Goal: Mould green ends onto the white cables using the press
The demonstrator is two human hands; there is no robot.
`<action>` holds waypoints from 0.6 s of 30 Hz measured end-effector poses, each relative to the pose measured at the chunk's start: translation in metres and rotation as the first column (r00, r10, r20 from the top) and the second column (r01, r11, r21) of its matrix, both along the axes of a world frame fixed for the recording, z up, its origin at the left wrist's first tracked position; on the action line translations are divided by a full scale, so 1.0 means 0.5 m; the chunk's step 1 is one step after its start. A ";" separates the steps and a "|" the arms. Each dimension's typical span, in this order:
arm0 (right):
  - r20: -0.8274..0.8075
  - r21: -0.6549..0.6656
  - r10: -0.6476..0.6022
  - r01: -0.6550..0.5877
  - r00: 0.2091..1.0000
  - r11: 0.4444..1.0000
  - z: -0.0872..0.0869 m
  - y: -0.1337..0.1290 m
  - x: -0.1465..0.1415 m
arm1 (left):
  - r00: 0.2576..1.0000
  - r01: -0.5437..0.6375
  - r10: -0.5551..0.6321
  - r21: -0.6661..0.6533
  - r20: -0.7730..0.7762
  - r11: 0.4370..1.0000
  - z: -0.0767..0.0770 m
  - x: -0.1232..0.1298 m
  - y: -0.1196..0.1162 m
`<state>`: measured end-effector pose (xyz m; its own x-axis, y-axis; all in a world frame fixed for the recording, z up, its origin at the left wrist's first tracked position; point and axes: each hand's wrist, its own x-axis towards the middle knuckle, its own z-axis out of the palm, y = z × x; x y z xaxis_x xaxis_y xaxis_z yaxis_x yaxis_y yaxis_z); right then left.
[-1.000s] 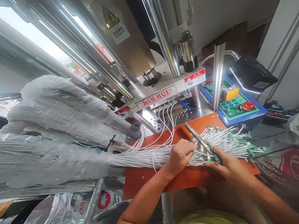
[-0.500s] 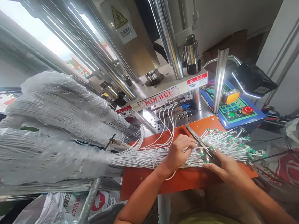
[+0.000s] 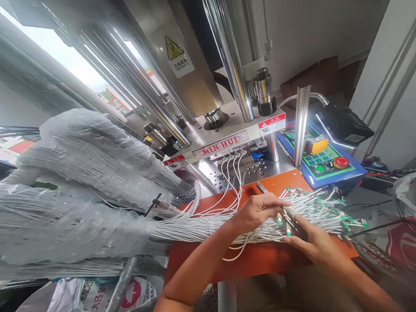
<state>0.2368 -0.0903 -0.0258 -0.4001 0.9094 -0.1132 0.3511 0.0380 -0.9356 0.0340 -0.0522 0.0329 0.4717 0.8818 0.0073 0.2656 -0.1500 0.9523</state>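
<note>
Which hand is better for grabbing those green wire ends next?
Probably the right hand: it lies beside the green-tipped wire ends, while the left hand sits farther back on the white wires.

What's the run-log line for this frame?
left hand: on white wire bundle | right hand: on green-tipped wire ends | below: orange plate

A factory workshop, with a MIN-HUI press [image 3: 221,144] and control panel [image 3: 321,159].
</note>
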 end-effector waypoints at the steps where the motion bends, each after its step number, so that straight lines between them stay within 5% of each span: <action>1: -0.004 -0.011 0.005 -0.006 1.000 1.000 0.001 0.000 0.000 | 1.000 -0.006 0.006 0.000 0.022 1.000 -0.003 -0.011 -0.001; 5: -0.008 -0.047 0.029 -0.029 1.000 0.998 0.001 0.002 0.004 | 0.992 -0.103 0.105 -0.037 0.068 0.994 -0.014 -0.053 0.000; 9: -0.039 -0.070 0.020 -0.023 0.999 0.997 0.001 0.004 0.006 | 0.939 -0.230 0.307 0.380 -0.155 0.896 -0.031 -0.076 0.009; 12: -0.078 -0.084 0.004 -0.011 0.997 0.996 0.002 0.008 0.007 | 0.909 -0.172 0.358 0.589 -0.214 0.790 -0.060 -0.073 0.005; 18: -0.076 -0.088 0.043 -0.050 0.996 0.995 -0.005 0.015 0.010 | 0.908 -0.102 0.339 0.655 -0.245 0.749 -0.110 -0.053 -0.007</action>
<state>0.2417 -0.0830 -0.0285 -0.4519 0.8772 -0.1621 0.2807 -0.0327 -0.9593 0.0074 -0.0556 -0.0223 0.3412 0.8156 0.4673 0.6425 -0.5652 0.5174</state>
